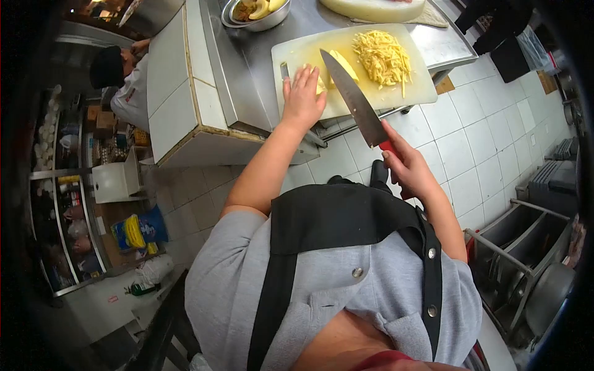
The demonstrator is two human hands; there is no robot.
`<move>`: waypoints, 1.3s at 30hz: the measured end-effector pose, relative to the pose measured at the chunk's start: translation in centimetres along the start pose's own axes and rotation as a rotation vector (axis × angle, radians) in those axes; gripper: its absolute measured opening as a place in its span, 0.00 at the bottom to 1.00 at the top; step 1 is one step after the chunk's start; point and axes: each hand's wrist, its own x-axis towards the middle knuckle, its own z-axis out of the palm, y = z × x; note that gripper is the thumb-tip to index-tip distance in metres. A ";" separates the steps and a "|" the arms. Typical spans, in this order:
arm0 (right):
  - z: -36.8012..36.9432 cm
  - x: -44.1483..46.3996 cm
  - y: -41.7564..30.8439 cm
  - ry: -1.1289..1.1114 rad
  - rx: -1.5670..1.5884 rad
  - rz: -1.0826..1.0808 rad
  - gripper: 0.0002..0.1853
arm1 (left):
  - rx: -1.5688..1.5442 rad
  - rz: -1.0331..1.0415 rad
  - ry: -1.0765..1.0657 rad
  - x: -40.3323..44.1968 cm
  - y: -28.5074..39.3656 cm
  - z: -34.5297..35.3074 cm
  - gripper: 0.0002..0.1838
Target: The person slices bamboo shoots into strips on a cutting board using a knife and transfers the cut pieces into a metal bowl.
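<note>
The right hand (pixel 405 166) grips the red handle of a large knife (pixel 354 96), whose blade slants across the near edge of the pale cutting board (pixel 422 91). The left hand (pixel 303 96) lies palm down at the board's left side, fingers extended, touching a yellow piece (pixel 320 85) partly hidden beneath it. Between that hand and a heap of thin yellow strips (pixel 382 59) sits a yellow chunk (pixel 342 67), beside the blade. The board rests on the metal counter (pixel 250 54).

Near the board's upper left corner, a metal bowl (pixel 276 22) holds pale yellow curved pieces and a brownish, chunky mix; what exactly they are I cannot tell. Beyond the board, a thick, round-edged white slab (pixel 365 11) sits partly over a cloth (pixel 436 17). At the upper right, a clear plastic bag (pixel 533 48) hangs at a black bin (pixel 508 60).
</note>
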 end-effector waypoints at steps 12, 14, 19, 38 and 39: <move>-3.3 -2.7 1.6 0.237 0.295 -0.087 0.33 | 0.059 -0.115 -0.201 5.5 6.9 3.0 0.36; -3.8 -3.0 1.8 0.231 0.307 -0.091 0.33 | 0.073 -0.122 -0.179 5.5 7.6 3.4 0.36; -4.1 -2.5 1.6 0.161 0.276 -0.062 0.33 | 0.131 -0.127 -0.077 5.1 8.0 5.0 0.36; -0.7 2.8 4.3 -0.302 0.598 0.125 0.30 | 0.099 -0.158 -0.255 -1.4 0.5 0.2 0.38; -0.5 3.0 4.4 -0.306 0.598 0.129 0.30 | 0.100 -0.163 -0.258 -1.5 0.3 0.4 0.38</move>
